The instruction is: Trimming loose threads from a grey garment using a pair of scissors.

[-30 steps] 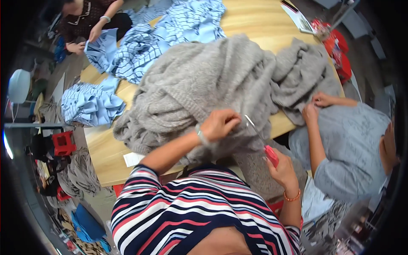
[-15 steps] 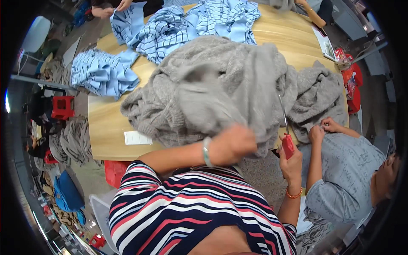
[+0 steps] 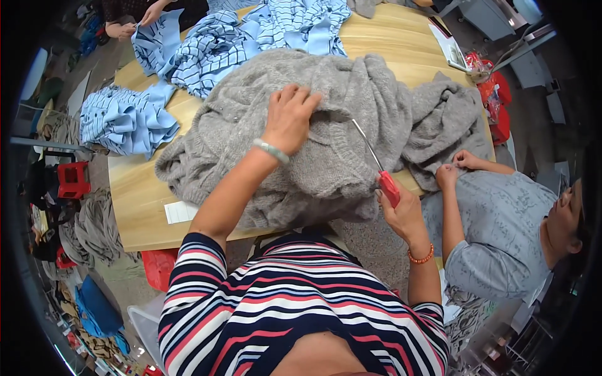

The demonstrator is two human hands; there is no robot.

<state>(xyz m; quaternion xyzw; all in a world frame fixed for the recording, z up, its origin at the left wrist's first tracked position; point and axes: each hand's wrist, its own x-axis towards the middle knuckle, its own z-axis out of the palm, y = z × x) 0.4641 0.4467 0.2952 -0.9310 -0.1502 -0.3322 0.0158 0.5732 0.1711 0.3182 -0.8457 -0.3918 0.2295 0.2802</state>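
In the head view, the landmark is the heap of grey knitwear, which lies on the wooden table directly before me and under my grip. My left hand rests on top of the heap, left of its middle, palm down with the fingers bent over the knit; the thumb is hidden, and I cannot tell whether cloth is pinched beneath. A pale bangle circles that wrist. My right hand, at the heap's near right edge, is closed around the red handle of a slender tool. The tool's metal shaft slants away from me and to the left over the heap, its tip to the right of my left fingers; whether the tip touches the knit cannot be told. An orange bead bracelet marks the right wrist. Near the heap's left end lies a white paper slip. Blue checked garments lie beyond the heap, with a blue bundle to its left. On its right, a smaller grey bundle lies just beside it, with a neighbour's hands at its near edge.
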